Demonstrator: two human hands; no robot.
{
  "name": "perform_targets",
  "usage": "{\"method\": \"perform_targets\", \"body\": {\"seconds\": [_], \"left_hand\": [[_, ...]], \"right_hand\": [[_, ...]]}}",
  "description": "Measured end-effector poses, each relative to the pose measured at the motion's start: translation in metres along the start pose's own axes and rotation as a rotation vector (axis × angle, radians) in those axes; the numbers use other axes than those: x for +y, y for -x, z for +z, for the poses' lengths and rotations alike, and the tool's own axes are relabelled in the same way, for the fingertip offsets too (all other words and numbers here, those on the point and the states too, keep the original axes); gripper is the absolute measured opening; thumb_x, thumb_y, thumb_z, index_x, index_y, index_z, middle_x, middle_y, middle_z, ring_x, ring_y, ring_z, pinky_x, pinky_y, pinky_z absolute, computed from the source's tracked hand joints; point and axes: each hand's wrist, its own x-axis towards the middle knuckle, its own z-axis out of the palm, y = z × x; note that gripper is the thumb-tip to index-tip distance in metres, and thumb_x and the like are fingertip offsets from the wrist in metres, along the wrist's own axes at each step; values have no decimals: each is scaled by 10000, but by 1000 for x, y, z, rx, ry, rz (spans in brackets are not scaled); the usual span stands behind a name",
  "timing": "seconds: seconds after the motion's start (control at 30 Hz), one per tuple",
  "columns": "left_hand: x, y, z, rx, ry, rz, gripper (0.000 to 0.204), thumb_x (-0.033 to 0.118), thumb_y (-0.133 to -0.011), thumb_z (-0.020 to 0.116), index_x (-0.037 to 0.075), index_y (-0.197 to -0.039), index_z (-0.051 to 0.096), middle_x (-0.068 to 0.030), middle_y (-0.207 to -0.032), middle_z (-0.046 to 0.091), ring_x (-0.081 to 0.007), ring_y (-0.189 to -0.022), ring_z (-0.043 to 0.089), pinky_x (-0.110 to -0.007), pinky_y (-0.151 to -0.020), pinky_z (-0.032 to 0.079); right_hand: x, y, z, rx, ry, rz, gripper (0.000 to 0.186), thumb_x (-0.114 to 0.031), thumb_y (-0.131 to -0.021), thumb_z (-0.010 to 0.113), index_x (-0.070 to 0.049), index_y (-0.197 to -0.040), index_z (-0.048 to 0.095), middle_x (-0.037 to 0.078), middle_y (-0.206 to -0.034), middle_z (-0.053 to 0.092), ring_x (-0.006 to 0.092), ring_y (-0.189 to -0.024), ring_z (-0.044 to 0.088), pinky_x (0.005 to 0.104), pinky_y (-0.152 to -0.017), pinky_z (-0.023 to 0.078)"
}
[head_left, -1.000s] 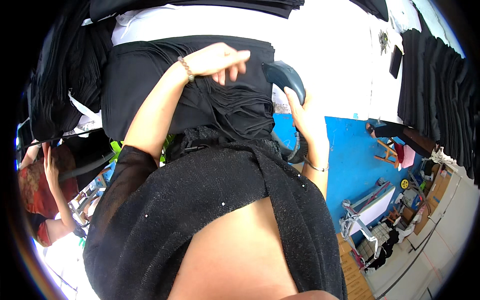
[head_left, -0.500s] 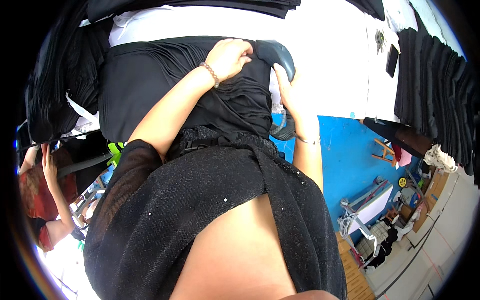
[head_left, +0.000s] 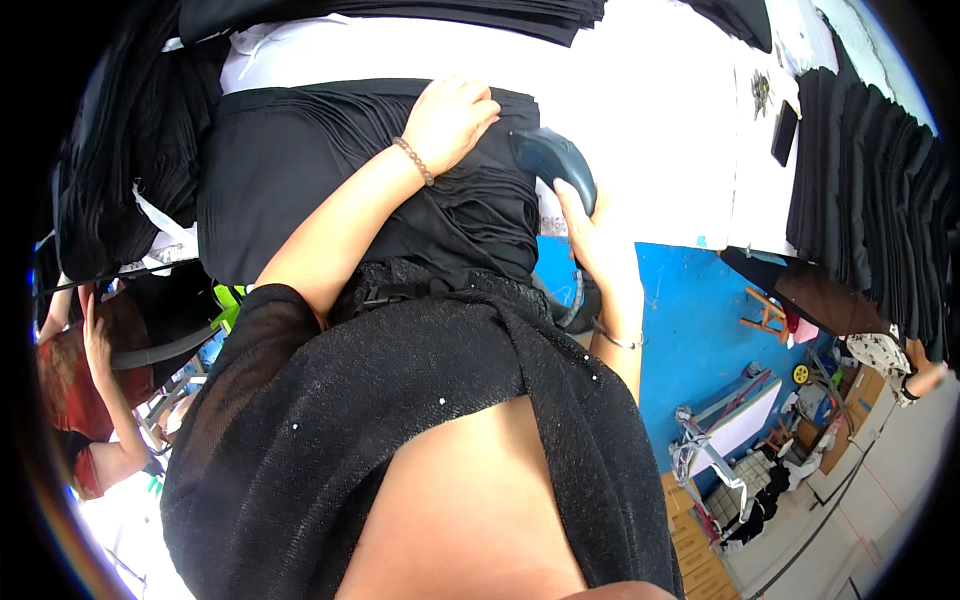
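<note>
The black cloth stack [head_left: 270, 180] lies on the white worktop [head_left: 660, 130], the dark blue-grey handheld tool [head_left: 560, 162] at its right edge. The tool has just shifted nearer the body, meeting a closer stretch of that edge. The right hand [head_left: 605, 240] has its fingers wrapped around it; the left hand's [head_left: 455, 115] curl on the cloth, grip unclear. Print on the cardboard boxes [head_left: 690, 545] is illegible.
</note>
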Motion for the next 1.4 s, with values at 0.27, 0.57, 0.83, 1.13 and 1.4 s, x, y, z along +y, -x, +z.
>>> {"method": "perform_targets", "body": {"seconds": [0.27,0.57,0.83,1.13,1.4], "left_hand": [[2,-1,-3,-238,198,-387,241,294,-909,714,58,-960,705,-147,-857,735,-352,-806,706,-446,-788,544],[0,2,-19,-186,325,-264,242,267,-913,723,27,-905,697,-82,-801,707,-265,-852,692,-371,-785,537],[4,-1,-8,-218,147,-306,285,295,-914,720,83,-1102,702,-96,-1089,637,-306,-1014,670,-408,-873,541],[-5,-6,7,-119,74,-110,155,215,-858,745,107,-905,644,-48,-974,636,-260,-994,607,-404,-933,439],[-3,1,2,-55,64,-61,153,206,-845,747,109,-886,635,-21,-882,656,-242,-941,628,-397,-878,425]], "right_hand": [[-11,-18,4,104,-11,-81,565,-481,-947,681,82,-986,697,304,-866,695,433,-850,713,469,-751,542],[-6,-34,12,156,103,-175,568,-478,-968,670,90,-948,674,142,-617,620,213,-557,645,376,-562,512],[-17,-35,11,151,123,-98,616,-516,-959,662,100,-960,678,255,-727,662,370,-721,703,445,-680,538],[-13,-40,10,130,79,-40,579,-480,-957,675,99,-971,688,294,-792,692,407,-806,732,456,-732,550],[-14,-21,2,114,118,-48,598,-495,-959,668,102,-937,681,295,-773,679,421,-794,723,456,-727,549]]}}
